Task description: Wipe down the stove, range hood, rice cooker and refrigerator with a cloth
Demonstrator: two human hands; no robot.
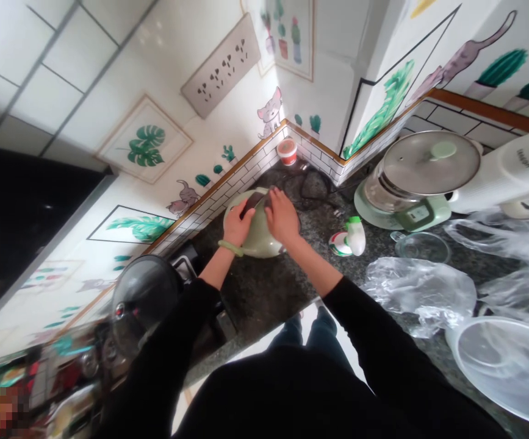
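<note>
On the granite desk [268, 299] in the wall corner, the left hand [235, 222] and right hand [282, 216] have their grip clamped on both sides of a rounded pale green pot [259, 241], a dark piece [252, 203] between them. A green-capped white bottle [356, 236] stands just beyond the right hand.

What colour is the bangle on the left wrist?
The bangle is pale green; the head view shows it best.

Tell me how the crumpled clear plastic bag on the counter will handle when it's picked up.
The clear plastic bag lies in loose folds, so it will probably be floppy and sag rather than hold its shape. It likely weighs very little for its bulk. Its glossy surface suggests it may slide easily across the granite counter.
</note>
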